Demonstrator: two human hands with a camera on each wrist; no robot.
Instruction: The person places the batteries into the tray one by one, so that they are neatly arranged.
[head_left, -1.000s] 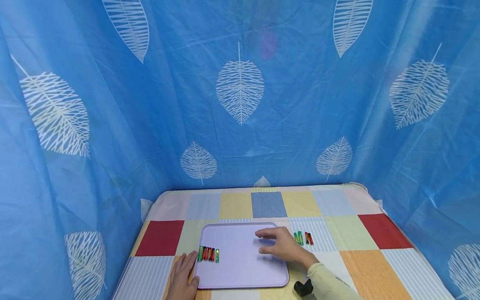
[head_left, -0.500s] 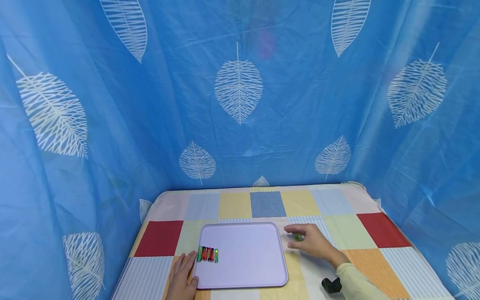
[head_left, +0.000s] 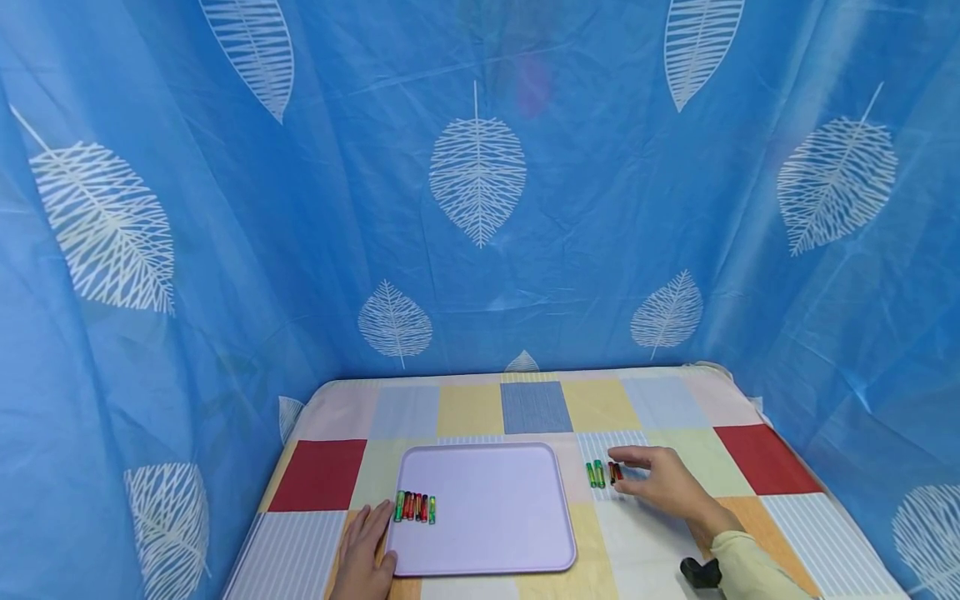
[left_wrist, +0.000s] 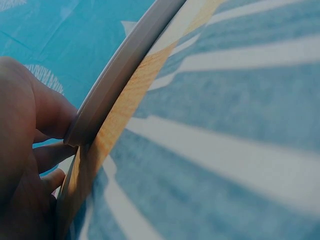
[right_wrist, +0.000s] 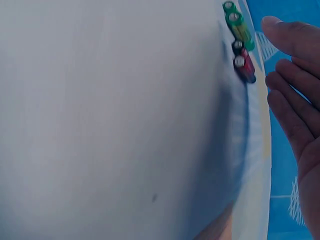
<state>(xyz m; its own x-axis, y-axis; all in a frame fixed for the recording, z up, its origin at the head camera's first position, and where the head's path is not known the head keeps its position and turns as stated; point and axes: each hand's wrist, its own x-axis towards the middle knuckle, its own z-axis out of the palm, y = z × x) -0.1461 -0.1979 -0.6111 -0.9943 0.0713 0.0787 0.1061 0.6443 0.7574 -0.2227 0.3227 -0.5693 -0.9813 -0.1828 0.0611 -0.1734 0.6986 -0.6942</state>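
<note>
My right hand (head_left: pixel 667 485) hovers at the right of the tray, thumb and fingers apart around a pair of red-and-black batteries (head_left: pixel 613 473). In the right wrist view those red batteries (right_wrist: pixel 245 70) lie beside two green batteries (right_wrist: pixel 240 32), and the fingers hold nothing. Just left of that hand in the head view lie the green batteries (head_left: pixel 599 474). My left hand (head_left: pixel 365 554) rests against the left edge of the lilac tray (head_left: pixel 495 517), its thumb touching the corner of the tray (left_wrist: pixel 90 122). Inside the tray's left side, several red and green batteries (head_left: pixel 416 507) stand in a row.
A patchwork cloth (head_left: pixel 468 408) covers the table. Blue curtain (head_left: pixel 480 317) with white leaf prints surrounds the back and sides. A black wrist-worn device (head_left: pixel 701 572) shows by the right sleeve.
My right hand has moved from above the tray rightward, past the green batteries, to the red ones. The left hand and the batteries have stayed in place.
</note>
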